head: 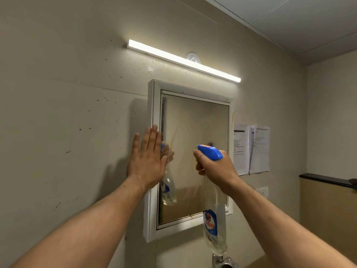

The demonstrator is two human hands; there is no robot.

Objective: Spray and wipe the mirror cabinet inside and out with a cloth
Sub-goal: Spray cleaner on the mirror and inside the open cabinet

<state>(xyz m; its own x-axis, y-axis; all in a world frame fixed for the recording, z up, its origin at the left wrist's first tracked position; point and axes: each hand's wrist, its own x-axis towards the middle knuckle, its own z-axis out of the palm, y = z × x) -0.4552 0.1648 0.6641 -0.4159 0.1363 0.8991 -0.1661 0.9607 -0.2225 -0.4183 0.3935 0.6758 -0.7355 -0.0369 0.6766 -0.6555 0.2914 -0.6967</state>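
Note:
A white-framed mirror cabinet (152, 105) hangs on the beige wall with its door closed and its glass (199, 132) smeared. My left hand (146, 159) lies flat with straight fingers against the cabinet's left frame edge. My right hand (214, 167) grips the neck of a clear spray bottle (214, 225) with a blue trigger head, nozzle pointing left at the mirror. The bottle hangs down in front of the cabinet's lower right corner. Its reflection shows in the glass beside my left hand. No cloth is in view.
A lit strip light (183, 60) is mounted above the cabinet. Two printed paper sheets (251, 149) are stuck to the wall to the right. A metal tap (222, 262) shows at the bottom edge. A dark-topped ledge (326, 179) stands at far right. The wall is speckled with dark spots.

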